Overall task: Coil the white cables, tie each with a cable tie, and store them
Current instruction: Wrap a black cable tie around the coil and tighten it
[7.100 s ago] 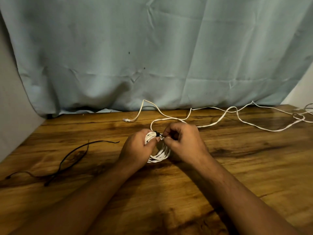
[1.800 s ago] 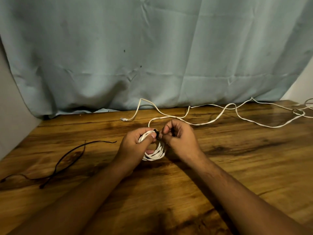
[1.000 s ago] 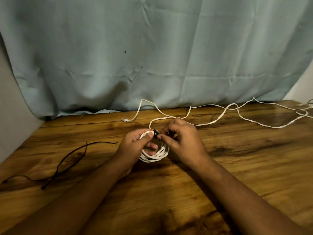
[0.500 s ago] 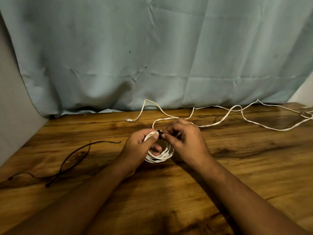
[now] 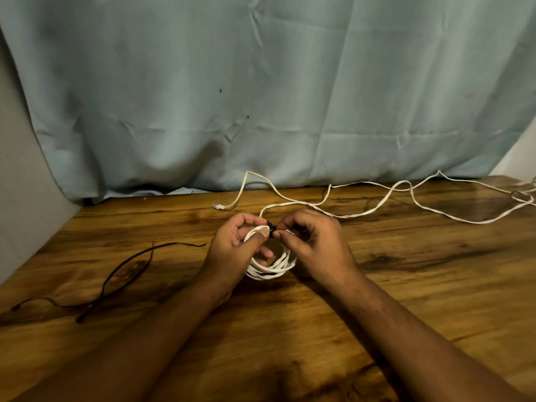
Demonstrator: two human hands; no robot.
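Note:
A small coil of white cable (image 5: 271, 269) stands on edge on the wooden table (image 5: 406, 285) between my hands. My left hand (image 5: 236, 250) grips the coil's left side, thumb pressed on its top. A black cable tie (image 5: 271, 229) wraps the top of the coil. My right hand (image 5: 314, 245) pinches the tie with thumb and forefinger; the tie's tail is hidden in my fingers. A loose white cable (image 5: 377, 203) runs from the coil's far side across the back of the table to the right.
Several black cable ties (image 5: 121, 274) lie loose on the table at the left. A pale blue curtain (image 5: 261, 97) hangs along the table's back edge. A grey wall (image 5: 20, 198) borders the table's left side.
Both hands have stayed on the coil and the tie with only small finger shifts. The view has drifted slightly.

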